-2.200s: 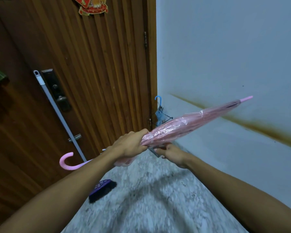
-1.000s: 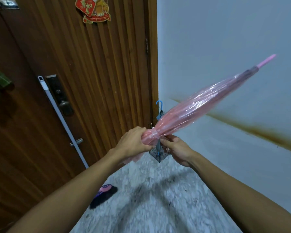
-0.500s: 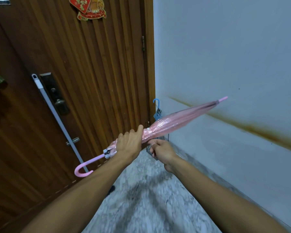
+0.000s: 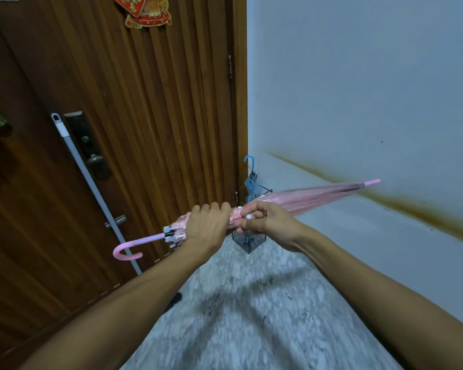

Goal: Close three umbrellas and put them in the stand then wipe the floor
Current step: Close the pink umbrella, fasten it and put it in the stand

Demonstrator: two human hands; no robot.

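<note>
In the head view, the pink umbrella point(image 4: 292, 202) is folded and lies nearly level across the picture, held in front of the body above the floor. Its long axis goes from the curved handle point(image 4: 127, 251) at the lower left up to the tip point(image 4: 372, 182) at the right, near the wall. The left hand point(image 4: 206, 228) is closed around the gathered cover close to the handle end. The right hand point(image 4: 265, 222) is just beside it, and its fingers point(image 4: 251, 209) pinch something small and white on the cover; I think it is the snap of the strap, but it is too small to be sure.

The stand point(image 4: 249, 240) is on the floor in the corner, straight ahead and below the hands, partly hidden by them. A blue umbrella point(image 4: 251, 180) already stands in it, upright. Both hands are about equally near to the stand. To put the pink umbrella in, I judge that the long axis must turn from level to upright, tip down, and the left hand near the handle seems better placed to lower it.

The floor point(image 4: 251, 329) is grey speckled stone with some dark marks. A wooden door point(image 4: 145, 116) is on the left, with a long pale pole point(image 4: 91, 188) leaning on it, and the pale wall point(image 4: 358, 89) on the right carries a brown stain.
</note>
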